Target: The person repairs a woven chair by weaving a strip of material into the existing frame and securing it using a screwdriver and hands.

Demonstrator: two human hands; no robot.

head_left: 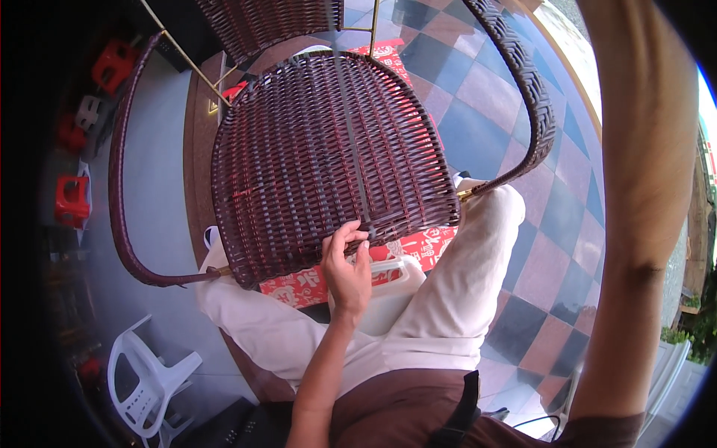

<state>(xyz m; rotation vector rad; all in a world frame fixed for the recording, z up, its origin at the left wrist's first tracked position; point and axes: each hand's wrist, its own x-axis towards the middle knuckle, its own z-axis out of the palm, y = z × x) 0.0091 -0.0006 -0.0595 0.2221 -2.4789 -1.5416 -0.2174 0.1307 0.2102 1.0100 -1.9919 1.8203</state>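
A dark brown wicker chair point(314, 149) lies across my lap, its woven seat facing up. A long, thin grey strip point(349, 119) runs over the seat from the top of the view to the front edge. At that edge, my left hand point(348, 276) has its fingers curled against the weave, fingertips right beside the strip's lower end. What they pinch is too small to make out. My right arm point(635, 224) is raised along the right side, and its hand lies beyond the top of the view.
Two curved armrests, one at the left point(119, 172) and one at the right point(539, 112), flank the seat. Between my legs stands a whitish plastic container point(396, 302) by a red patterned sheet point(299, 287). A white plastic chair point(149, 373) and red stools point(72, 200) stand at the left.
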